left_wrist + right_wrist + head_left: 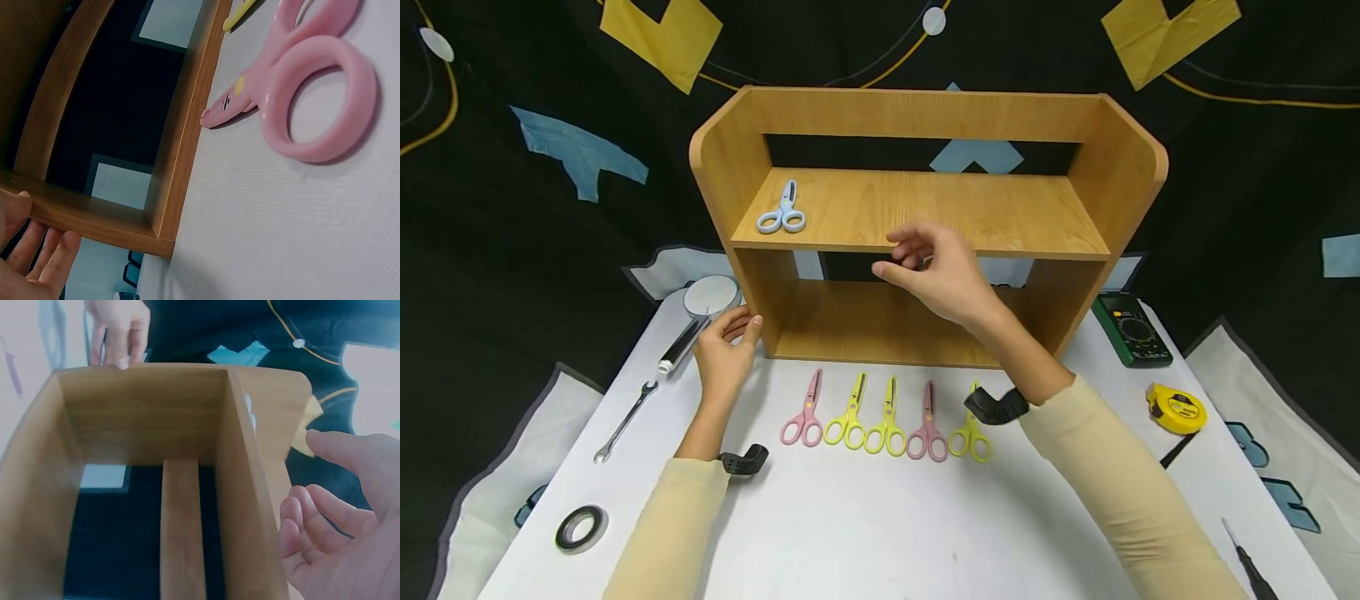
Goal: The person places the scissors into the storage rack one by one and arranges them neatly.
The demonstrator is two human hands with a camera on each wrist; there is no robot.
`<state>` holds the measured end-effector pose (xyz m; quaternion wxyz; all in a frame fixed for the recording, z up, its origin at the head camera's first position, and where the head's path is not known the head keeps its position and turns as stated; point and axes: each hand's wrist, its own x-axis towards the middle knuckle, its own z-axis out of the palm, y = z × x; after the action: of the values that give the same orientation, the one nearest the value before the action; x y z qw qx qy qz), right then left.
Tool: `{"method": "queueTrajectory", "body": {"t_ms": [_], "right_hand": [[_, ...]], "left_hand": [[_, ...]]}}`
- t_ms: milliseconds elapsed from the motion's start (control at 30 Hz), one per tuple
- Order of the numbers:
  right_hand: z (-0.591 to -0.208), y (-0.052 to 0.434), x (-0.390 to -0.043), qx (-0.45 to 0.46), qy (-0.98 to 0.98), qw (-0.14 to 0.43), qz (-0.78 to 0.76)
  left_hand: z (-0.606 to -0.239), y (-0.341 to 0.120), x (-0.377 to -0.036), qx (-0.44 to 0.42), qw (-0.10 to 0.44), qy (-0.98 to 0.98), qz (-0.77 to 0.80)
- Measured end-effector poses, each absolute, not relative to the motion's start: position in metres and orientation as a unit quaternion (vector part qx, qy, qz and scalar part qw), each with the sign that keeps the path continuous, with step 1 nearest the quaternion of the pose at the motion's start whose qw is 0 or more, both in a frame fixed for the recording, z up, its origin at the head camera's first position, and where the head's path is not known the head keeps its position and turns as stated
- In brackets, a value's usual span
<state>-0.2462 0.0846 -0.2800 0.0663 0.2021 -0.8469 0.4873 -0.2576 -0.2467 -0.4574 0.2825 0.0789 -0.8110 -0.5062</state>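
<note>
Just now the left hand (724, 350) rests with straight fingers against the lower left side panel of the wooden shelf unit (925, 208), holding nothing. The right hand (936, 271) hovers, empty, in front of the shelf board's front edge, fingers loosely curled. On that board, toward its left end, lie blue scissors (782, 210). On the white tabletop (880, 517), just before the unit, five scissors lie in a row: pink scissors (805, 414) leftmost, then two yellow, one pink, one yellow. A wrench (625, 421) and a tape roll (581, 527) lie left, a tape measure (1177, 408) and a multimeter (1131, 329) right.
</note>
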Motion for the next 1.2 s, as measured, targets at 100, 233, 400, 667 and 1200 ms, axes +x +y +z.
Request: {"method": "queueTrajectory", "body": {"t_ms": [100, 233, 400, 667, 1200], "right_hand": [[-0.3, 0.115, -0.226, 0.195, -0.848, 0.065, 0.488], [-0.335, 0.148, -0.203, 0.184, -0.856, 0.049, 0.481], [-0.382, 0.171, -0.18, 0.144, -0.873, 0.025, 0.465], [-0.449, 0.188, -0.153, 0.097, -0.888, -0.031, 0.449], [-0.483, 0.191, -0.139, 0.02, -0.928, -0.058, 0.367]], "left_hand": [[-0.456, -0.248, -0.257, 0.081, 0.28, -0.814, -0.503], [-0.457, -0.248, -0.257, 0.085, 0.28, -0.814, -0.502], [-0.454, -0.25, -0.258, 0.089, 0.289, -0.811, -0.501], [-0.454, -0.248, -0.258, 0.093, 0.275, -0.811, -0.508], [-0.456, -0.248, -0.257, 0.092, 0.271, -0.808, -0.515]]}}
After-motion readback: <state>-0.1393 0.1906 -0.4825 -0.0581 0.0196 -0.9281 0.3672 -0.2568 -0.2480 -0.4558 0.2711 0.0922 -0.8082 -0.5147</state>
